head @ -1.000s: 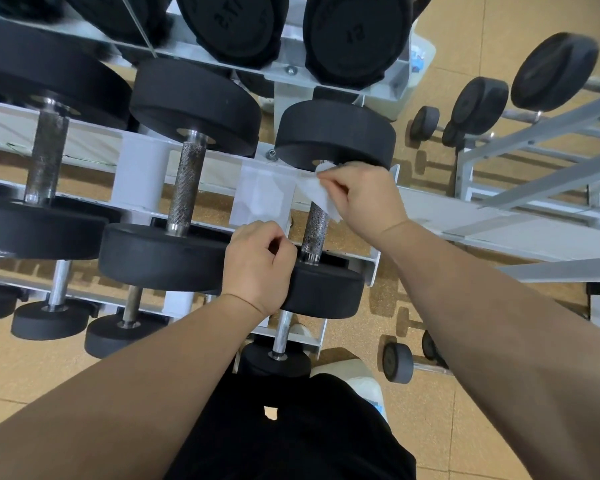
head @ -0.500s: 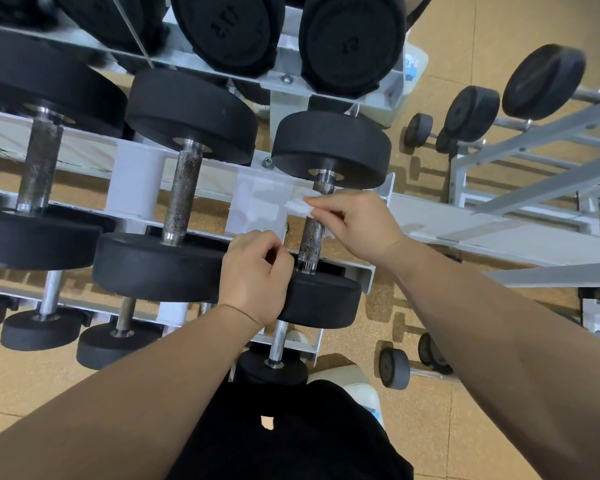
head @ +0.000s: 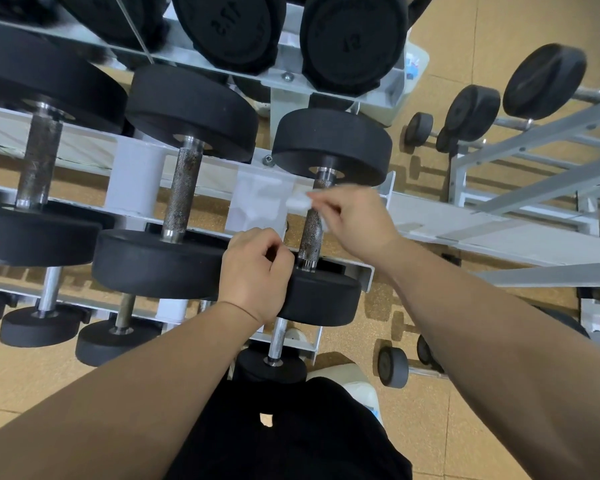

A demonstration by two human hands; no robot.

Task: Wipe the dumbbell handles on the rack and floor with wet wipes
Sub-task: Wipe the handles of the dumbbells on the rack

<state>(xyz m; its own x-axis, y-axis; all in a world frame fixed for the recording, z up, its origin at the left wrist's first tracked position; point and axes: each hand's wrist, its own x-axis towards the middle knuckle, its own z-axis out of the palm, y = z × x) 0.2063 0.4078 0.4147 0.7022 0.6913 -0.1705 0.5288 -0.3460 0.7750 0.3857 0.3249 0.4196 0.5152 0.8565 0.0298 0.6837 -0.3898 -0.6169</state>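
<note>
Rack [head: 465, 220]: the dumbbell [head: 333, 143] lies at the right end, middle level. Left hand [head: 257, 271] rests on the near head [head: 323, 299], fingers curled; grip cannot be confirmed. Right hand [head: 357, 216]: fingers pinch the white wipe [head: 298, 202] against the upper part of the knurled handle [head: 310, 233]

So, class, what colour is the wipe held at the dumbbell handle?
The wipe is white; the head view shows it best.
</note>
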